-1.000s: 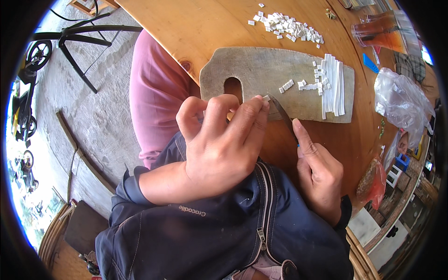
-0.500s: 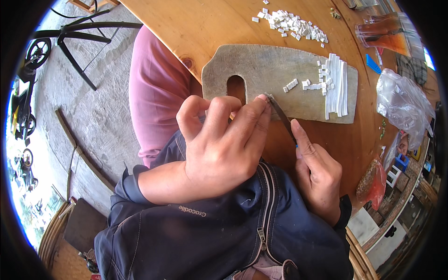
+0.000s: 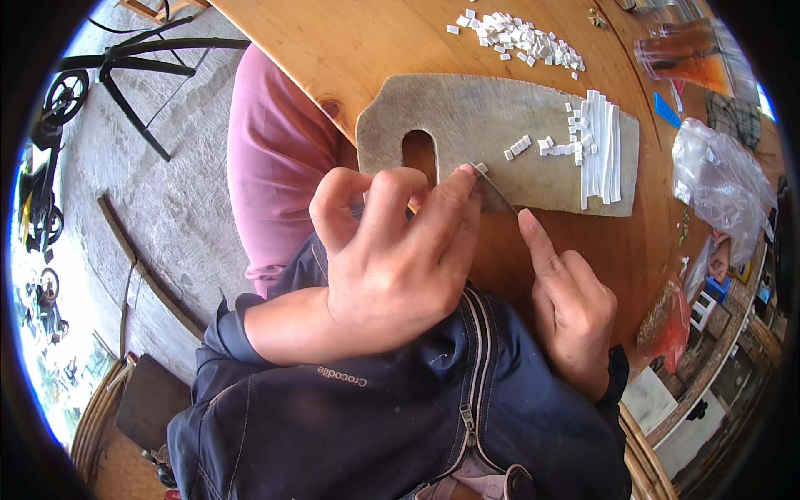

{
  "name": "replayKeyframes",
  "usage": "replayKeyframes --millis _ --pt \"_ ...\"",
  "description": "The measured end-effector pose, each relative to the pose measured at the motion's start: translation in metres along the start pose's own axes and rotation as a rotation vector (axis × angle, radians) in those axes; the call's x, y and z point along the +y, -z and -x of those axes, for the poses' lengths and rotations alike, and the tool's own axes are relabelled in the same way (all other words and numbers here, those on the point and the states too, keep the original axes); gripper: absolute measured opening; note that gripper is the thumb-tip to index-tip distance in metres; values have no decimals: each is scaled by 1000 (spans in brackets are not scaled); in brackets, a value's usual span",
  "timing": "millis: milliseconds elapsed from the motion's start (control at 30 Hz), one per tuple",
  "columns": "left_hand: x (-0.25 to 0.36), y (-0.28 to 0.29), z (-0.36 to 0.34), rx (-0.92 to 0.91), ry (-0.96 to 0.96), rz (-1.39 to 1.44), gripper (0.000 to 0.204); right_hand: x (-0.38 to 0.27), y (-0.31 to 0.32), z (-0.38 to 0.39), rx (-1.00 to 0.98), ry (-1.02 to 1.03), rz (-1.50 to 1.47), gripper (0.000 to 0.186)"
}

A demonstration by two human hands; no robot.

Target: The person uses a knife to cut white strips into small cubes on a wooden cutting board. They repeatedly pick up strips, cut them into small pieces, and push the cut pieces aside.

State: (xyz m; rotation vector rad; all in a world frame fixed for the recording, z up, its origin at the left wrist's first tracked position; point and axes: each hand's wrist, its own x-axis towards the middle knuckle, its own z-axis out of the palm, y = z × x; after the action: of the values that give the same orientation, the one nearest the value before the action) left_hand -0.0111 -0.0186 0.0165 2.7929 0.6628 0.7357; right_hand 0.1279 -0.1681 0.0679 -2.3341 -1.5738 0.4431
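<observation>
My left hand [image 3: 392,250] is bent over the near edge of a worn wooden board [image 3: 475,104], its fingertips pressed together and down on the board. Whatever they pinch is mostly covered by the hand. A small whitish piece [image 3: 481,167] shows right by the fingertips, against the tip of a thin knife [image 3: 500,193]. My right hand [image 3: 575,308] grips this knife, index finger stretched along it; the handle is hidden in the palm. Farther right on the board lie long white strips [image 3: 602,154] side by side, with cut white bits [image 3: 562,151] beside them and a short row of bits [image 3: 517,148].
A heap of white bits [image 3: 529,40] lies on the wooden table [image 3: 308,42] beyond the board. To the right are a glass of brown drink [image 3: 687,60], a blue tool [image 3: 665,112], a clear plastic bag [image 3: 721,171] and a red bag [image 3: 673,333]. Another person's hand [image 3: 719,258] shows at far right.
The knife blade has tilted and now appears narrower, and a whitish piece shows more plainly at its tip. My right hand has shifted slightly. My left hand stays nearly in place.
</observation>
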Motion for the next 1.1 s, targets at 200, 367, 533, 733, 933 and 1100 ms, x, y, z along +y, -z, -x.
replayKeyframes --millis 200,367,533,733,933,1100 --pt "-6 -10 5 82 -16 63 35 -3 1 -3 0 -31 -43 74" --pt "-13 -3 4 14 20 108 43 9 3 0 -1 -42 -207 76" --pt "-21 -7 2 87 17 243 40 7 6 0 -5 -20 -209 77" --pt "-21 -3 1 141 75 293 29 -3 8 -7 -113 -75 -208 62" --pt "-23 -5 -4 96 32 259 28 19 2 -4 55 -135 -239 66" --pt "-22 -6 -16 81 1 241 28 22 13 -3 98 -209 -241 59"
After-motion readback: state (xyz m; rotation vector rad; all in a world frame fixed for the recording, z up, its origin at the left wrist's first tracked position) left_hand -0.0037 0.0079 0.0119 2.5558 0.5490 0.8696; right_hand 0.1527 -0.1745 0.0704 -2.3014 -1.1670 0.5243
